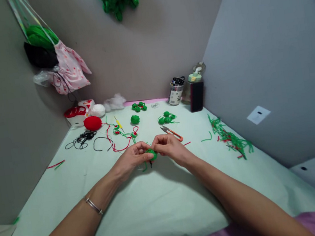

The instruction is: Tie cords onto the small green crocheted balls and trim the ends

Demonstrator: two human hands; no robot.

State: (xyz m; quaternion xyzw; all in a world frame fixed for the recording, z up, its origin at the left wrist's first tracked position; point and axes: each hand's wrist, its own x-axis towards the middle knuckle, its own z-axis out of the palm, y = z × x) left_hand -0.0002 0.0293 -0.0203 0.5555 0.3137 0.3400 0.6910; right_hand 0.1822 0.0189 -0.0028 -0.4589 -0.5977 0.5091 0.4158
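Observation:
A small green crocheted piece (152,154) is held over the pale green cloth between both hands. My left hand (134,157) grips it from the left, with the thumb across its front. Fingers of my right hand (169,147) are pinched together at its upper right edge; what exactly they pinch is too small to make out. Short green and dark strands hang below the piece. Orange-handled scissors (174,134) lie just beyond my right hand. Red yarn (116,149) and small green-and-red pieces (116,130) lie beyond my left hand, near a yellow crochet hook (118,123).
Further back are a red yarn ball (93,123), black cord (82,139), a green ball (135,119), green pieces (167,117), a pen cup (175,91) and a dark phone (197,96). Yarn scraps (233,141) lie right. Bags (69,64) hang at left.

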